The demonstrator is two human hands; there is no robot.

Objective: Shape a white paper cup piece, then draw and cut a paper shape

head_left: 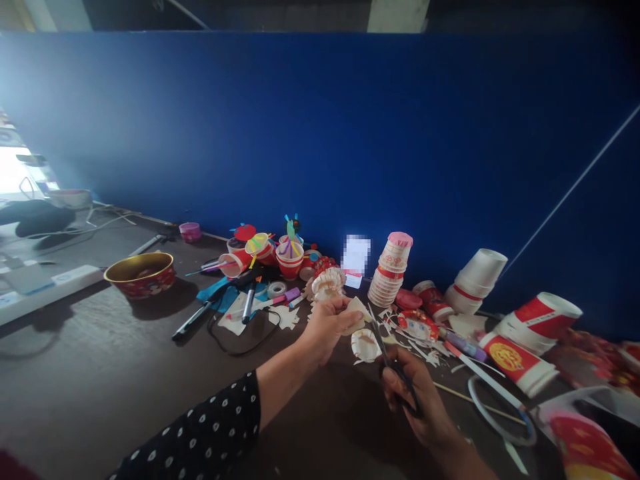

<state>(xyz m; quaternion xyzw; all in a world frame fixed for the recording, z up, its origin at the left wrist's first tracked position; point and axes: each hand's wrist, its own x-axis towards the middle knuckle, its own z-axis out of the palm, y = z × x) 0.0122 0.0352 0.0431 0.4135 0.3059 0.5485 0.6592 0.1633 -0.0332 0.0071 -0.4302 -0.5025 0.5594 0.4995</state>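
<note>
My left hand [327, 325] pinches a small piece of white paper [357, 313] above the dark table [100, 373]. My right hand [413, 400] is closed round the handles of black scissors [387, 357], whose blades point up toward the paper piece. A cut paper cup bottom [365, 345] lies on the table just below the paper and beside the blades. Paper scraps [400, 333] are scattered around it.
A gold bowl [141, 273] stands at the left. Decorated red cups with straws [280, 253], markers [249, 303] and tape [276, 289] lie behind. Stacks of paper cups [393, 270] and red-and-white cups [525, 340] sit at right against the blue partition [350, 133].
</note>
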